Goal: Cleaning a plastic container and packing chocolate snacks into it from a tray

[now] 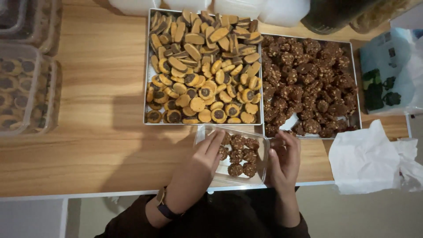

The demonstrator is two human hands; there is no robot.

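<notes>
A clear plastic box (231, 154) sits on the wooden counter (97, 132) at its near edge, just in front of two metal trays, and it serves here as the landmark. Inside the box lie dark chocolate cookies (240, 155) in short rows, filling the middle and far part while the near part of its floor shows bare. The left hand (200, 165) reaches over the box's left rim, its fingers (216, 143) held close together and laid down into the box, the tips touching the leftmost cookies; whether they pinch one cannot be told. The right hand (284, 161) stands against the box's right wall, fingers loosely curled and slightly apart, the tips touching or just beside that wall, with nothing seen between them. A dark watch (164, 203) sits on the left wrist, nearer the person than the box. Directly behind the box, touching or nearly touching its far rim, is a square tray of orange cookies with brown centres (202, 66), heaped full. Behind and to the right of the box is a second tray of dark chocolate nut-flecked cookies (308, 83), with a bare patch at its near corner closest to the box. Right of the box, well apart, lies crumpled white paper (370, 158) over the counter's edge. Far left of the box stand stacked clear containers (22, 88) already filled with cookies.
</notes>
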